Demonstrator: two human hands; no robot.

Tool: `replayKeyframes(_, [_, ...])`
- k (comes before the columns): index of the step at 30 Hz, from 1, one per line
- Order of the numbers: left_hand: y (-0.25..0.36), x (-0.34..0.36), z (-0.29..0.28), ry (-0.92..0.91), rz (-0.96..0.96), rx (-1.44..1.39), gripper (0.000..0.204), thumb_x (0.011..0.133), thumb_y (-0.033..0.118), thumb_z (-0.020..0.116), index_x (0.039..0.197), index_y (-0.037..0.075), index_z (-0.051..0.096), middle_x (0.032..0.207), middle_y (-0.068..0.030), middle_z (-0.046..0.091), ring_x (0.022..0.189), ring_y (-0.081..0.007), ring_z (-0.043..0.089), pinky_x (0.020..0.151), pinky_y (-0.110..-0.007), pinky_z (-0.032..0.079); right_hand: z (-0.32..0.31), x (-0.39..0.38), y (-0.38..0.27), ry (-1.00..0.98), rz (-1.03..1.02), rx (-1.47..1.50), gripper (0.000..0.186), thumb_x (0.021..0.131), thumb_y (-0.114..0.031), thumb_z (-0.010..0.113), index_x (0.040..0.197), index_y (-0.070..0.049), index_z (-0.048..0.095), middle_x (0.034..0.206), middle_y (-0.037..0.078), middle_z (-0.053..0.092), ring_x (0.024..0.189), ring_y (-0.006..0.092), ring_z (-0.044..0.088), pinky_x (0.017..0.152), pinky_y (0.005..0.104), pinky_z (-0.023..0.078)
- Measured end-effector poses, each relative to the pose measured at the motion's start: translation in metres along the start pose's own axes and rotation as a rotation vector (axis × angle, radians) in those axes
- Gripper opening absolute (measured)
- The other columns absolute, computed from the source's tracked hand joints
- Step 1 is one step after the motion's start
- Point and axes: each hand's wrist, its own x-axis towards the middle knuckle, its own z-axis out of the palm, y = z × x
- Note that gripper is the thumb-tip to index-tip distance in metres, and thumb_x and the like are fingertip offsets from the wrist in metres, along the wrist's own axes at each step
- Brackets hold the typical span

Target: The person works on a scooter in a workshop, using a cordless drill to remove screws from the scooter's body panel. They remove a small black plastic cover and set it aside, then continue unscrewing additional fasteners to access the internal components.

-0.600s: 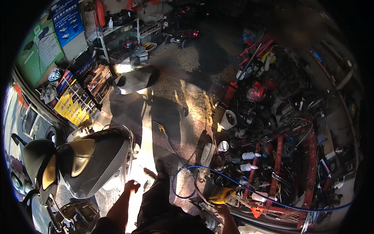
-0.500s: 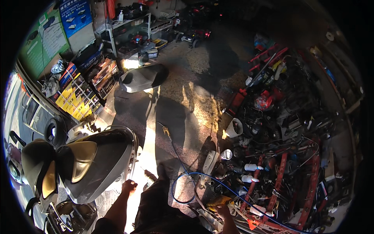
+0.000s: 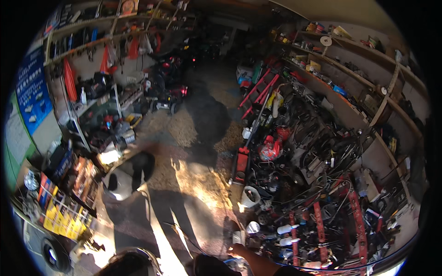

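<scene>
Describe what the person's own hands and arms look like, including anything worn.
The right hand wears no visible glove, and no sleeve shows on the right forearm. Shadow hides finer detail. The left hand is out of view.

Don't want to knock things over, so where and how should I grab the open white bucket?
Probably the left rim of the white bucket, from the floor side: its open mouth exposes an edge to pinch, while clutter crowds its right.
</scene>
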Motion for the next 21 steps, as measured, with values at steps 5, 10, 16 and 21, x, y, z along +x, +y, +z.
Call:
replayKeyframes(5, [0.180, 0.091, -0.052, -0.024, 0.242, -0.156, 0.006, 0.082, 0.015, 0.062, 0.078, 0.010, 0.061, 0.068, -0.0061, 0.060, 0.055, -0.0172, 0.057, 0.050, -0.036, 0.046, -0.064, 0.091, -0.077, -0.037, -0.002, -0.094, 0.042, 0.083, -0.044, 0.060, 0.093, -0.005, 0.072, 0.099, 0.020, 0.068, 0.089, 0.0365, 0.066, 0.078, 0.0434, 0.052])
replayKeyframes(10, [0.387, 0.144, -0.060, -0.137, 0.612, -0.262, 0.007, 0.082, 0.015, 0.061, 0.078, 0.010, 0.060, 0.068, -0.0062, 0.059, 0.055, -0.0172, 0.056, 0.050, -0.036, 0.046, -0.118, 0.132, -0.116, 0.136, -0.100, -0.060, 0.040, 0.083, -0.041, 0.057, 0.084, -0.003, 0.071, 0.090, 0.021, 0.067, 0.089, 0.0378, 0.064, 0.081, 0.0445, 0.050])
replayKeyframes(16, [0.539, 0.168, -0.014, -0.383, 0.939, -0.311, 0.007, 0.083, 0.016, 0.061, 0.079, 0.010, 0.060, 0.068, -0.0062, 0.059, 0.055, -0.0173, 0.056, 0.050, -0.036, 0.046, -0.258, 0.054, -0.031, 0.190, 0.124, 0.159, 0.030, 0.089, -0.031, 0.055, 0.109, -0.011, 0.065, 0.099, 0.008, 0.066, 0.087, 0.0205, 0.062, 0.074, 0.0346, 0.049])
replayKeyframes(21, [0.623, 0.147, 0.032, -0.635, 1.112, -0.273, 0.008, 0.083, 0.016, 0.061, 0.079, 0.010, 0.060, 0.068, -0.0062, 0.058, 0.054, -0.0173, 0.056, 0.050, -0.035, 0.046, -0.451, -0.389, -0.043, 1.987, 0.454, 0.582, 0.023, 0.094, -0.022, 0.049, 0.086, -0.009, 0.065, 0.067, 0.006, 0.060, 0.053, 0.0147, 0.054, 0.045, 0.0325, 0.042])
